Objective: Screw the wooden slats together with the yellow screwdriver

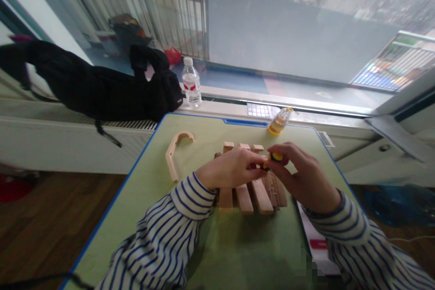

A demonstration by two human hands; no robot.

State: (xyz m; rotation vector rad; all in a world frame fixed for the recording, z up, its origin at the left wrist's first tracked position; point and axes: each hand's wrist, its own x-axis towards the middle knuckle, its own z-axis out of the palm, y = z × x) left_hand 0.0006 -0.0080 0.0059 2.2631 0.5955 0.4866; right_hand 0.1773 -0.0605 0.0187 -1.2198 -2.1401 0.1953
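Note:
My right hand (301, 172) pinches a stubby yellow-and-black tool (276, 157), whose shape resembles a short screwdriver; its tip is hidden. My left hand (236, 166) meets it from the other side, thumb and fingertips closed at the tool's yellow-and-black lower end. Below both hands lies a small wooden assembly (244, 199) of pale parallel slats. Darker grooved wood (277, 192) shows at its right side, with small specks on it that I cannot make out. A curved, bent wooden piece (172, 154) lies apart to the left on the green tabletop (163, 217).
A clear bottle with a yellow base (280, 121) stands at the table's far edge. A water bottle (192, 84) and a black bag (112, 90) rest on the windowsill. Beneath my right forearm is a flat white-and-red item (317, 244). Window glass rises beyond the table.

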